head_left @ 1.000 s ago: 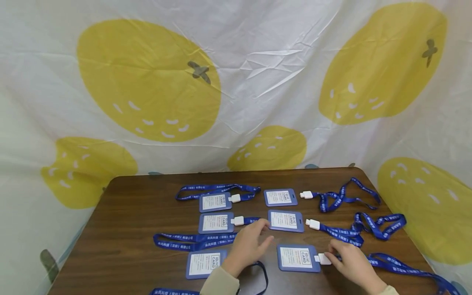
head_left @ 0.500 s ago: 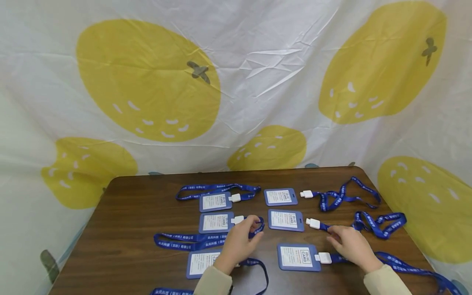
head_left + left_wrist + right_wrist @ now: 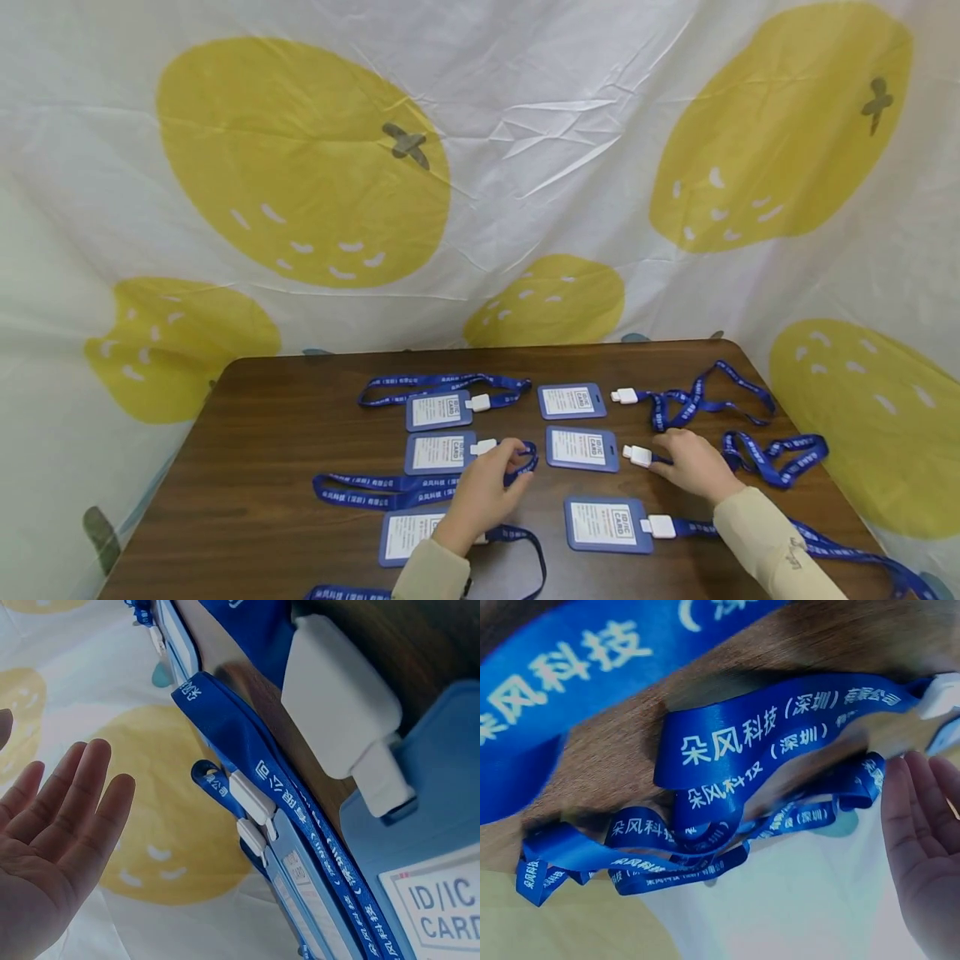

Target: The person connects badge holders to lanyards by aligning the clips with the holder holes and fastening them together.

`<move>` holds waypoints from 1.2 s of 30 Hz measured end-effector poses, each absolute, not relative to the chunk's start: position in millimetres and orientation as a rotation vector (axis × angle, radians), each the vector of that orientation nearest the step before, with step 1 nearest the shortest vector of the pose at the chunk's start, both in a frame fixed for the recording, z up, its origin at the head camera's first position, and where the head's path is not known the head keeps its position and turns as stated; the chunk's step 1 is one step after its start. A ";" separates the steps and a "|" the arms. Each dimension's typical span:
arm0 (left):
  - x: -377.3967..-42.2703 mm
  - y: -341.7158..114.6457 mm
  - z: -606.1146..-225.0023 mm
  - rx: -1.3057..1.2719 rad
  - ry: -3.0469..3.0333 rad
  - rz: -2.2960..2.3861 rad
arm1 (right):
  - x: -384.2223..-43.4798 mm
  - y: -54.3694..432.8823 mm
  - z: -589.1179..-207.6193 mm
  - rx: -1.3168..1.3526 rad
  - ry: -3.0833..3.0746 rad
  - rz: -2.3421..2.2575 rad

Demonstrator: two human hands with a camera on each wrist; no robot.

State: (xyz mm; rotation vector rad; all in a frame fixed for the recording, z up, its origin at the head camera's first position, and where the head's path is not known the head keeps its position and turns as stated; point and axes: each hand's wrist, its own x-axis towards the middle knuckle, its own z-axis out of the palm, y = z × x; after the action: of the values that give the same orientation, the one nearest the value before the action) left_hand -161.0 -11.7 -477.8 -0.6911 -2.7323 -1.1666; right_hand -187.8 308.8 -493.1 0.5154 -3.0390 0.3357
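My right hand is over the lanyard of the middle right row, its fingertips just right of a loose white clip. The blue ID card holder lies left of that clip, apart from it. In the right wrist view, the fingers are fairly straight beside the blue printed lanyard. My left hand hovers by a blue lanyard loop right of the middle left card holder. The left wrist view shows its fingers relaxed, holding nothing.
Nearest me on the right, a card holder has its white clip attached. At the back lie another loose clip and card holder. More clipped holders fill the left column. A lemon-print cloth hangs behind the table.
My right hand has left the front right clip and moved away to the middle lanyard. My left hand has drawn slightly left, baring the lanyard loop.
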 end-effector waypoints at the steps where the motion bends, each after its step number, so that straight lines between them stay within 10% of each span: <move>1: -161.5 -12.1 -477.5 -0.690 -2.740 -1.167 | -190.8 308.3 -494.6 0.514 -3.056 0.329; 36: -236.4 43.6 -481.5 -1.044 -2.821 -0.313 | -210.1 298.8 -507.0 0.652 -3.073 0.285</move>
State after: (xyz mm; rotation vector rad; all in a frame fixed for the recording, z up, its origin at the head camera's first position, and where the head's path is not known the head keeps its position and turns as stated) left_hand -236.4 43.6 -481.5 -1.0441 -2.8207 -0.3130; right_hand -210.1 298.8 -507.0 0.6517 -3.0726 0.2847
